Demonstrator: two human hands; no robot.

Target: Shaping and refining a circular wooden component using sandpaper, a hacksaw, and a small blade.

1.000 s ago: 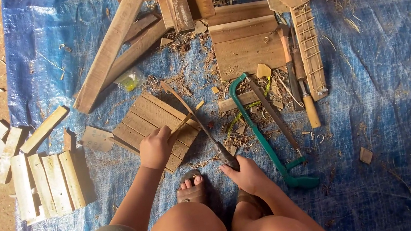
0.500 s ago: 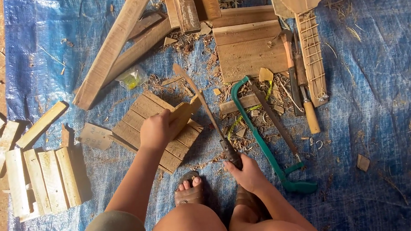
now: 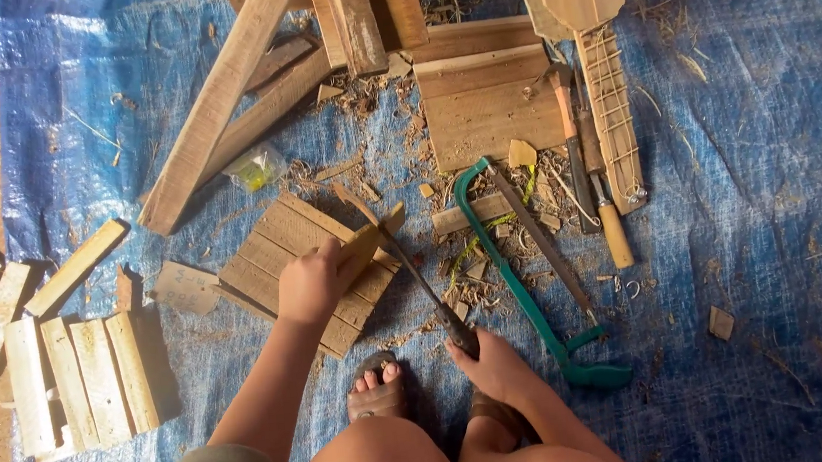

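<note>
My left hand (image 3: 308, 287) is closed around a small wood piece (image 3: 372, 240), pinning it on the slatted board (image 3: 306, 271) right under the hand. My right hand (image 3: 489, 364) is wrapped tight on the handle of a long knife (image 3: 404, 262), blade angled up and left so its tip end meets the wood piece just beyond my left fingers.

Risks as I judge them:
- Blade sits very close to the left fingertips. If it slips off the grain or the piece splits suddenly, the edge could run into that hand.
- The wood piece is small and held by fingers only. It could twist or pop out under pressure.
- The slatted board rests loose on the blue tarp (image 3: 782, 225); it may slide or rock, throwing off the cut.
- My bare foot in a sandal (image 3: 377, 395) is just below both hands, between them. A dropped or overshot blade heads that way.
- Green-framed saw (image 3: 526, 280) lies just right of the right hand, with shavings and offcuts around; a wrist could snag it on pull-back.

Can't tell how deep the blade sits.
</note>
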